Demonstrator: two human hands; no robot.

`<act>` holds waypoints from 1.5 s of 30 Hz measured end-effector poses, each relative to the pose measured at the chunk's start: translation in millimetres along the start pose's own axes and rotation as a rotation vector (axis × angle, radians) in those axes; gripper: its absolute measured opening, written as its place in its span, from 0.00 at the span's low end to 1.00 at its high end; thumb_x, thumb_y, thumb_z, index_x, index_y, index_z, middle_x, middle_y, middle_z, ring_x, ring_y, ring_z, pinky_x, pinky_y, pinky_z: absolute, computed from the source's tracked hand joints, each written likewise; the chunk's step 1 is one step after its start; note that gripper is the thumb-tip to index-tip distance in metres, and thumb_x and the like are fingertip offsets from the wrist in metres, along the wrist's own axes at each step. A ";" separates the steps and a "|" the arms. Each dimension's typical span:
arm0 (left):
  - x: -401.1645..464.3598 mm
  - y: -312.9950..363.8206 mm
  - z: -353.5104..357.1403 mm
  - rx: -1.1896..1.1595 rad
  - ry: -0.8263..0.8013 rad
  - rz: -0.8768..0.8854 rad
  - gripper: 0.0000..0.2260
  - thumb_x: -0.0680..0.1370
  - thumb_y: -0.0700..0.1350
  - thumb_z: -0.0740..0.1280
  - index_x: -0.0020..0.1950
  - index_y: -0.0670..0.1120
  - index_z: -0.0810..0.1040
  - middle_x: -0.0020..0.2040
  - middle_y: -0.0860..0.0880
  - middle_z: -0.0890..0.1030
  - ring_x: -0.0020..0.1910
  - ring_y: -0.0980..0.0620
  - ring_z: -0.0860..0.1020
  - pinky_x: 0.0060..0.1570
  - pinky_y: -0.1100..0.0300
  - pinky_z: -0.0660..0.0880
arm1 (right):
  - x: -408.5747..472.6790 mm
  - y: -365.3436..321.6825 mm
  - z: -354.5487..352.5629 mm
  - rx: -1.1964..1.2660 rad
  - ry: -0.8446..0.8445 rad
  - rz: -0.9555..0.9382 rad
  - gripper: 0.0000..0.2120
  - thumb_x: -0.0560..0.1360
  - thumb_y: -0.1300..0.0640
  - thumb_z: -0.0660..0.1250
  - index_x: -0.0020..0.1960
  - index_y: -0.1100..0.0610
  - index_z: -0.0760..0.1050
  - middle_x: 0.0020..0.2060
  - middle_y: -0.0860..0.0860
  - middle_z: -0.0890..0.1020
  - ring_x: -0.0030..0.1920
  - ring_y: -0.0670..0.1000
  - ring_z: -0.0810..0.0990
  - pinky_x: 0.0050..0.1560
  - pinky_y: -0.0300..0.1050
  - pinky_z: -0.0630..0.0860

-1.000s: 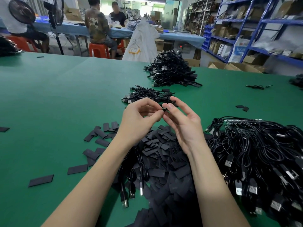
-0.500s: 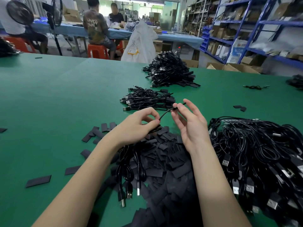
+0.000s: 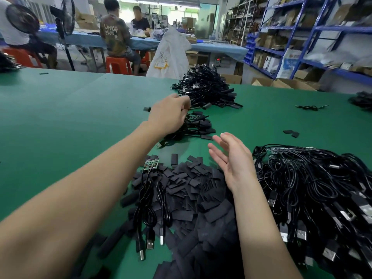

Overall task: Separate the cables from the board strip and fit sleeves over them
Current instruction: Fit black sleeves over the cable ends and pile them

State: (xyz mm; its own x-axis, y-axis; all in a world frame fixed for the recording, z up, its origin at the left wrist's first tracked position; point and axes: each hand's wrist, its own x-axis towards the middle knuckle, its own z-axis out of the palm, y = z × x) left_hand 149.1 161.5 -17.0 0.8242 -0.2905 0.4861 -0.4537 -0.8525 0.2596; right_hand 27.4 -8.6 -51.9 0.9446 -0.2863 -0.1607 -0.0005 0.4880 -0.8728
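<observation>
Two heaps crowd the near edge of the green worktop: flat black sleeves in front of me and a tangle of unprocessed cables towards the right edge. My left hand reaches out over the small pile of sleeved cables in the middle, its fingers curled around a thin black cable; whether they grip it I cannot tell. My right hand hovers wide and holds nothing, just above the sleeves. A short board strip with a few cables attached lies on the sleeves' left side. Farther back sits a larger finished pile.
</observation>
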 end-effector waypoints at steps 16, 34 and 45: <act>-33.0 -11.4 14.3 -0.240 0.050 -0.078 0.08 0.79 0.44 0.66 0.58 0.48 0.78 0.53 0.49 0.78 0.54 0.49 0.76 0.58 0.53 0.73 | -2.0 -0.2 3.1 -0.096 -0.024 0.025 0.06 0.81 0.57 0.68 0.57 0.54 0.80 0.45 0.48 0.88 0.43 0.48 0.88 0.39 0.38 0.82; -105.4 -18.2 -19.9 -0.498 0.137 -0.456 0.06 0.81 0.48 0.66 0.50 0.49 0.82 0.45 0.52 0.84 0.38 0.65 0.77 0.36 0.78 0.67 | -30.1 63.0 56.3 -1.569 -0.534 -0.539 0.14 0.83 0.51 0.55 0.64 0.49 0.76 0.55 0.52 0.82 0.61 0.58 0.69 0.61 0.56 0.71; -106.5 -18.4 -21.6 -0.527 0.087 -0.515 0.05 0.80 0.50 0.67 0.50 0.51 0.81 0.43 0.57 0.82 0.42 0.61 0.79 0.41 0.71 0.71 | -22.2 54.0 56.1 -1.092 -0.482 -0.313 0.14 0.79 0.52 0.66 0.63 0.48 0.82 0.58 0.42 0.82 0.61 0.47 0.77 0.64 0.44 0.73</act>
State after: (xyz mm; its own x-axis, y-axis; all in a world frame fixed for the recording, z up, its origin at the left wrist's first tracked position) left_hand 62.4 217.5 -55.5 0.9566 0.1438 0.2535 -0.1378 -0.5432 0.8282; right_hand 24.8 70.4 -69.6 0.9778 0.1792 0.1089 0.1922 -0.5574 -0.8077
